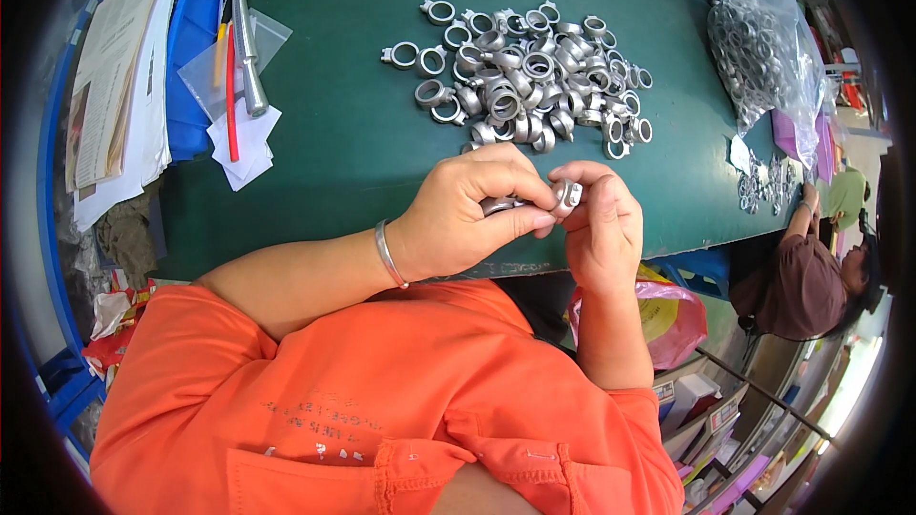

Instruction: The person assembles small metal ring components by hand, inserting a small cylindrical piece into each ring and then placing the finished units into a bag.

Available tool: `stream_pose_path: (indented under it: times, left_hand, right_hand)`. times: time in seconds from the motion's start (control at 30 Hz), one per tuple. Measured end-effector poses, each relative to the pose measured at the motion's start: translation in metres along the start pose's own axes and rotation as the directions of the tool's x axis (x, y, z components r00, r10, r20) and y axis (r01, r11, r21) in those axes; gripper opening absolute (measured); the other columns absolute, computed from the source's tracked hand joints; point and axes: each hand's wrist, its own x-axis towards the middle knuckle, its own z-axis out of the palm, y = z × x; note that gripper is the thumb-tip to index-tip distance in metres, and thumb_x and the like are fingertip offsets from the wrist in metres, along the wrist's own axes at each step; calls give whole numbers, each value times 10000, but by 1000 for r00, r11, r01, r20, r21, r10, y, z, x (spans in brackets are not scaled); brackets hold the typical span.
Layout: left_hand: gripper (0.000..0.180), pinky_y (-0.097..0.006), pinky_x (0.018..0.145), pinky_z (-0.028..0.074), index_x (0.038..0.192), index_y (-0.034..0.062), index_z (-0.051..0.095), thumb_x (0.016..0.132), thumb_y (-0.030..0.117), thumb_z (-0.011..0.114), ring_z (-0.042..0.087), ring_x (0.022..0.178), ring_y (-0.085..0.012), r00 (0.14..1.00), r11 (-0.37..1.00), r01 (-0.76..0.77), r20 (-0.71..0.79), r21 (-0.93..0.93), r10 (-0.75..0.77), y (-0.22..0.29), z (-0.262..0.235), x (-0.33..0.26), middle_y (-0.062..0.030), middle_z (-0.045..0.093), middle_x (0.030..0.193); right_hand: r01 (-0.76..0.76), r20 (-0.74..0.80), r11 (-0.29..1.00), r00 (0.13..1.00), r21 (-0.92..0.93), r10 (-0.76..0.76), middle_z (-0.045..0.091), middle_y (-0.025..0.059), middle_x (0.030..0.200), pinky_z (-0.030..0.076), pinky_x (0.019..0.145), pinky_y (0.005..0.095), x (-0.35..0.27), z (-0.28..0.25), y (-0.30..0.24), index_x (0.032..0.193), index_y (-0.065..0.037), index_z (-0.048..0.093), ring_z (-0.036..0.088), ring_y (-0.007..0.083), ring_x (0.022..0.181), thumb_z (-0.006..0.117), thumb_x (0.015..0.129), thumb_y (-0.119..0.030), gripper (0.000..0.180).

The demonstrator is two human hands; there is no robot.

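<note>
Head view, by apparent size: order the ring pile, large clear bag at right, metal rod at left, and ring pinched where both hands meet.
Largest to smallest:
1. ring pile
2. clear bag
3. metal rod
4. pinched ring

On my left: papers point(119, 67) beside blue bin point(191, 124); red stick point(231, 100), lower end over white paper slips point(256, 148). On my right: co-worker point(797, 291) in brown top; nearer me, pink plastic bag point(682, 324).

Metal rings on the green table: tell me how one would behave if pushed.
The metal rings look like solid grey metal, so one is probably stiff. Their round bands suggest one on edge might roll, though the small lugs on some could catch.
</note>
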Motion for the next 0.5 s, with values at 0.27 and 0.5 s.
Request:
stream_pose_path:
  times: [0.27,0.5]
  left_hand:
    - [171,-193,479,425,962,9,585,821,95,628,554,658,-71,843,790,532,107,-306,-527,9,-8,0,-32,599,775]
    - [336,-207,399,432,976,-22,578,949,273,420,570,635,-136,739,414,618,313,-668,-597,2,-2,3,-91,589,802]
  right_hand:
    - [316,-21,948,948,-32,-317,501,151,1116,491,796,292,1,2,4,1088,-10,452,551,181,955,619,726,149,429]
    - [543,139,664,817,-514,-560,574,149,1000,476,795,331,-2,7,8,1016,-5,508,571,261,945,583,695,179,378]
